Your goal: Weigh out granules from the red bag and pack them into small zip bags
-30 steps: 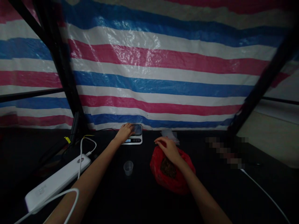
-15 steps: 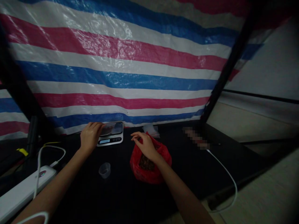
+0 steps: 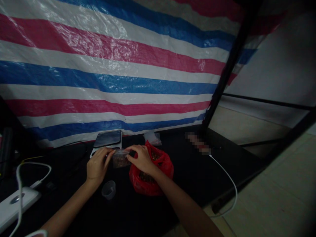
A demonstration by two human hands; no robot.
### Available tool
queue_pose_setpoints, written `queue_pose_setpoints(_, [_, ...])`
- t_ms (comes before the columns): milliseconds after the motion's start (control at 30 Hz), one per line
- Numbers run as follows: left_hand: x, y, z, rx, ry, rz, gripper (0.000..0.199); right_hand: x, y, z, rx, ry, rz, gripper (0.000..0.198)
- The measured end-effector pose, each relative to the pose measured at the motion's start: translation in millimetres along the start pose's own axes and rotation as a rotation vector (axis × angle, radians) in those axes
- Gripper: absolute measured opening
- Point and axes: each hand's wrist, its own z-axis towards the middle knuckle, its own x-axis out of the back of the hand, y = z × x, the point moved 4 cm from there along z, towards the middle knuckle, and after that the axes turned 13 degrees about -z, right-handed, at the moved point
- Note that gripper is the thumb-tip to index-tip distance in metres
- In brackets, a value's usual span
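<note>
Between my two hands hangs a small clear plastic bag (image 3: 120,159) with brownish bits in its lower part. My left hand (image 3: 98,163) pinches its upper left corner, and my right hand (image 3: 141,159) grips the upper right side. Under my right wrist sits an open red plastic bag (image 3: 164,171) holding many small brown pieces. Behind my left hand is a digital kitchen scale (image 3: 108,138) with a dark platform; its front panel is mostly hidden. A clear plastic cup (image 3: 108,190) stands in front of the hands.
More clear plastic bags (image 3: 152,138) lie behind the red bag. A white power strip (image 3: 18,207) with cables is at the left. Toward the right, a blurred-out object (image 3: 198,144) joins a white cable (image 3: 230,177). Striped sheeting (image 3: 118,82) hangs behind the black table (image 3: 237,161).
My left hand has brought the small bag off the scale toward me. My right hand has come to its other side and taken hold. The camera view has shifted right.
</note>
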Motion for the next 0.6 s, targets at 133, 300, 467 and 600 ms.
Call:
queue_pose_setpoints(133, [-2,-13,-5,0.011,0.037,-0.047,0.024,3,-4,0,-0.011,-0.002,0.01,0.017])
queue_pose_setpoints(300, [-5,-19,-5,0.051,0.051,-0.136,0.028,6,-7,1,-0.005,0.022,0.042,0.015])
queue_pose_setpoints(467, [-8,-22,-5,0.147,0.028,-0.278,0.029,8,-2,2,-0.054,0.104,-0.018,0.01])
queue_pose_setpoints(600, [-16,-29,-4,0.324,0.023,-0.455,0.031,8,1,3,-0.1,0.133,-0.058,0.012])
